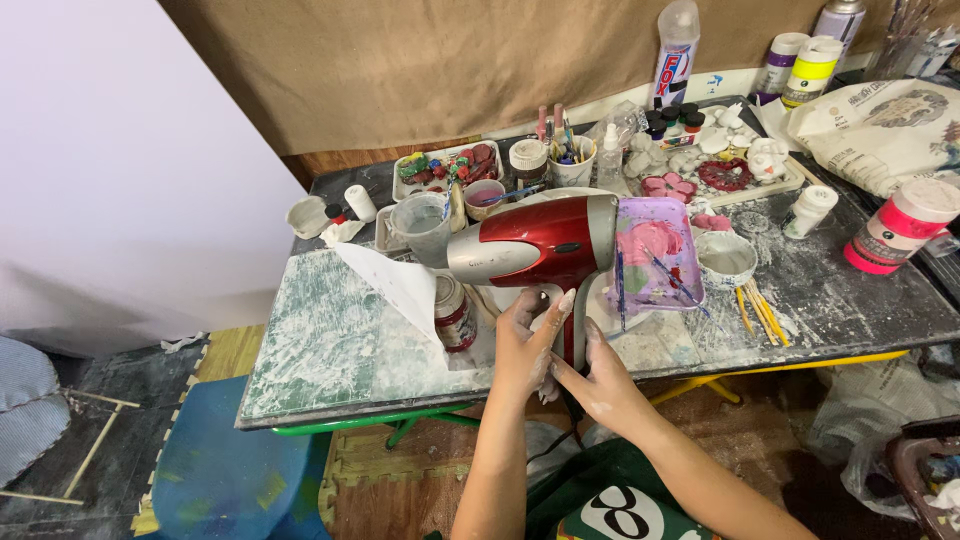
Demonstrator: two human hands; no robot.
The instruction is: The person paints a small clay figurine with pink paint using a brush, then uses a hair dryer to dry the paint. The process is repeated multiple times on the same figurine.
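Red hair dryer (535,245) gripped at handle by left hand (523,345) and right hand (600,380), held over tabletop (330,350). Risk judged: paint tray (655,255) just beside nozzle; wet paint could be blown or tray knocked.

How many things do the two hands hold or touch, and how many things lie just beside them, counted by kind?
Red and silver hair dryer, held by left hand and right hand: 1
Purple plastic paint tray: 1
Small dark red paint jar: 1
Total: 3
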